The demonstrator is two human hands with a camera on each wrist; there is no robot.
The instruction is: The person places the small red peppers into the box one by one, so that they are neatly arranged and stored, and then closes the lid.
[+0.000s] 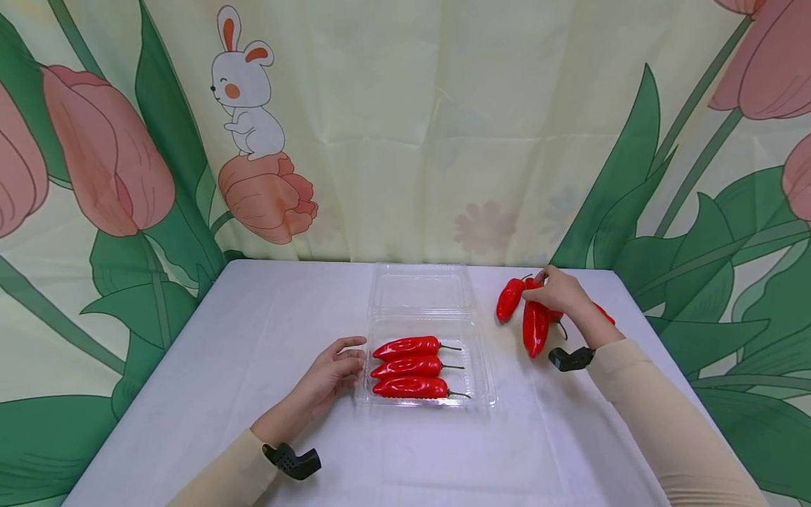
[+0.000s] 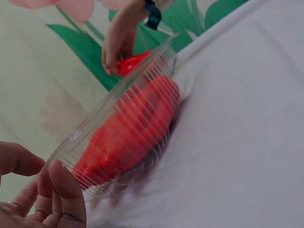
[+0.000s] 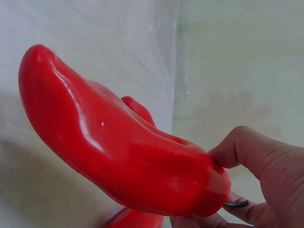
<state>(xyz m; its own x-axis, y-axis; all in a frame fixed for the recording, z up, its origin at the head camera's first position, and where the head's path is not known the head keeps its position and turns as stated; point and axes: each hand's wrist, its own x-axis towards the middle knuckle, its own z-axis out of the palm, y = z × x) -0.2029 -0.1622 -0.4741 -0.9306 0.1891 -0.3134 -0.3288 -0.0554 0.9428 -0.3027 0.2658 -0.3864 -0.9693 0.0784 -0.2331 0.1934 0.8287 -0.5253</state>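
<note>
1. The right hand (image 1: pixel 562 290) pinches a glossy red pepper (image 1: pixel 536 331) near its stem end, thumb opposing fingers, at the right of the counter (image 1: pixel 304 303); its tip points toward the near edge.
2. The pepper looks light and fairly stiff, its smooth, shiny skin likely slippery; the narrower end beside the stem seems the surest hold, sparing the thin stalk.
3. The left hand (image 1: pixel 336 370) pinches the left rim of a clear container (image 1: pixel 486 384), probably flimsy, its lid (image 1: pixel 421 289) folded back behind.
4. Three peppers (image 1: pixel 405 367) lie inside, stems right.
5. Loose peppers (image 1: pixel 510 301) crowd the right hand; the container's right wall stands between the held pepper and those inside.
</note>
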